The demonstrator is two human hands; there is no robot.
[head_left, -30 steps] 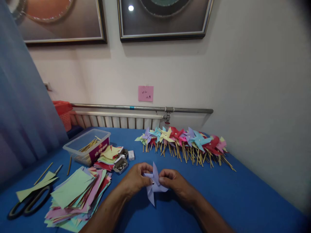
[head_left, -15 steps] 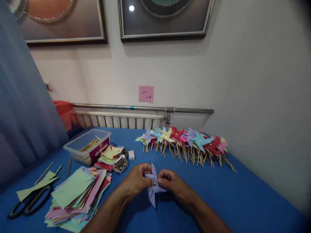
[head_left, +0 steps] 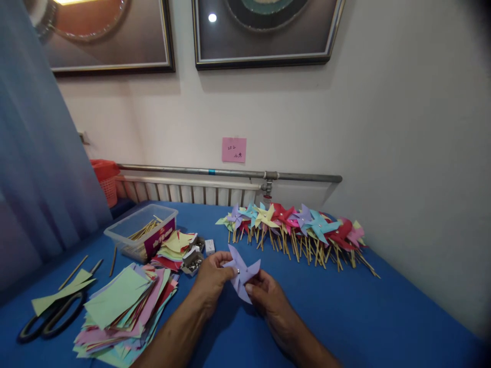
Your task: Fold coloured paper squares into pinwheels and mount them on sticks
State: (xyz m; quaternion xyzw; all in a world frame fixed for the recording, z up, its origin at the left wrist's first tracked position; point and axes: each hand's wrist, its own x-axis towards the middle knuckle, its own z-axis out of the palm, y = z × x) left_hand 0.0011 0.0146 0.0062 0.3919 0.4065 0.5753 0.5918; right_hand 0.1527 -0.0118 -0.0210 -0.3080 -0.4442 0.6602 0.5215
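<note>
1. I see the left hand point(head_left: 212, 276) just below the middle of the frame, its fingers closed on the left side of a lilac paper pinwheel point(head_left: 240, 271).
2. The right hand point(head_left: 264, 296) sits just right of and below it, fingers pinched on the pinwheel's lower right blade; thumb and forefinger meet near the hub.
3. The pinwheel is held between both hands, a little above the blue counter point(head_left: 383, 317), with a small shiny pin at its centre. From my feed I cannot tell whether it has a stick behind it.
4. In the right middle of the frame, a long row of finished pinwheels point(head_left: 299, 225) on wooden sticks lies along the counter by the wall, in red, blue, yellow, pink and lilac.
5. At lower left, a loose stack of coloured paper squares point(head_left: 123, 306) is spread out, green sheets on top.
6. Black-handled scissors point(head_left: 49, 319) lie at the far lower left, partly under a green paper strip.
7. A clear plastic tub point(head_left: 141, 232) holding sticks stands at middle left, a smaller heap of cut paper point(head_left: 174, 245) beside it.
8. Just left of the left hand is a small open box of pins point(head_left: 193, 261), and a small white box point(head_left: 209, 246) behind it.
9. A pink note point(head_left: 233, 150) is stuck to the wall above a grey pipe point(head_left: 230, 173).
</note>
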